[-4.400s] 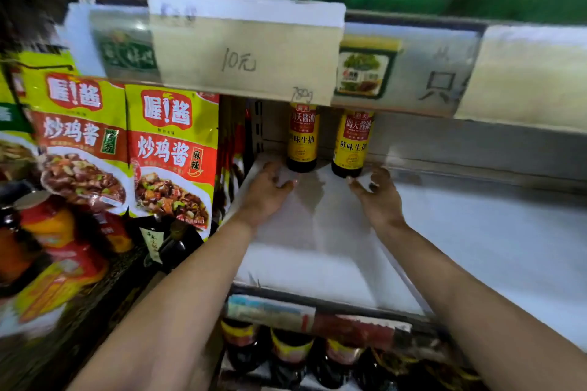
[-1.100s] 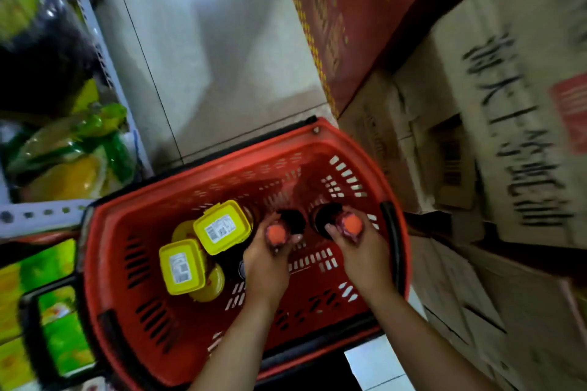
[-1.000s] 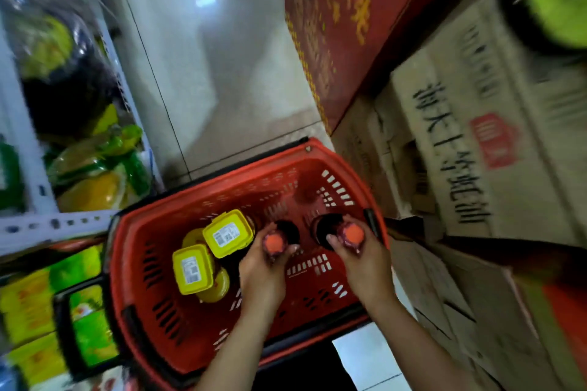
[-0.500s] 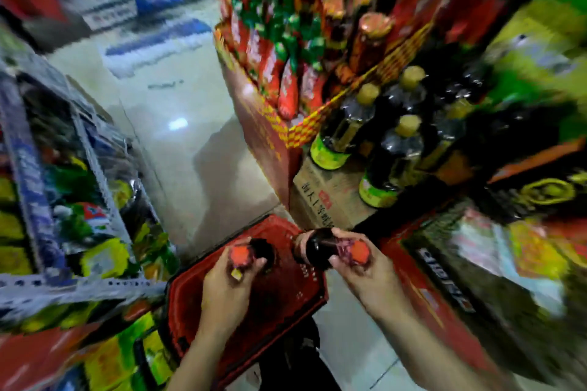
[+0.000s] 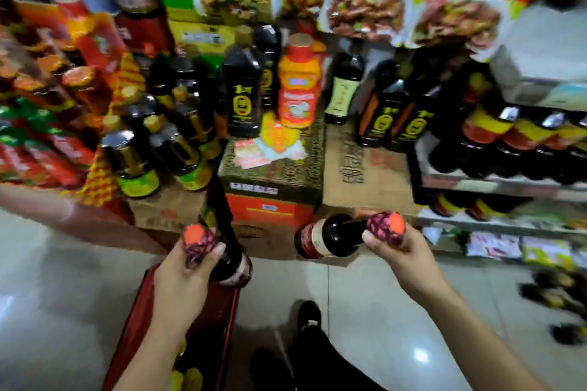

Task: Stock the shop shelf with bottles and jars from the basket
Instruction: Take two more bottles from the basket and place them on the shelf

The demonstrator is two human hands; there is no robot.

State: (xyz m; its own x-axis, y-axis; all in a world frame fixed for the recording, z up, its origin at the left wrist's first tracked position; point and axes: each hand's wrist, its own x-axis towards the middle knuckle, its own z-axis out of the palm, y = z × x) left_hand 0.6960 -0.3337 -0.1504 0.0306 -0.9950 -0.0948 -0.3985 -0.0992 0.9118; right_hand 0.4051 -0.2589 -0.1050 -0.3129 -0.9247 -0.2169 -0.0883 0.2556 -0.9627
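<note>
My left hand (image 5: 182, 276) grips a dark sauce bottle (image 5: 233, 260) by its red-capped neck, low at the centre left. My right hand (image 5: 403, 255) grips a second dark bottle (image 5: 327, 240) by its red cap, and that bottle lies tilted with its base toward the left. Both bottles hang in the air above the floor. The red basket (image 5: 139, 324) stands on the floor under my left forearm, mostly hidden by the arm. The shop shelf (image 5: 495, 186) with rows of dark bottles is at the right.
Cardboard boxes (image 5: 270, 200) stacked straight ahead carry dark bottles and an orange bottle (image 5: 298, 95). A red display stand (image 5: 79, 124) full of bottles fills the left. My shoes (image 5: 309, 316) are on the tiled floor between the basket and the shelf.
Both hands have lifted their bottles out of the basket. The view has swung up from the basket to the boxes and shelf ahead.
</note>
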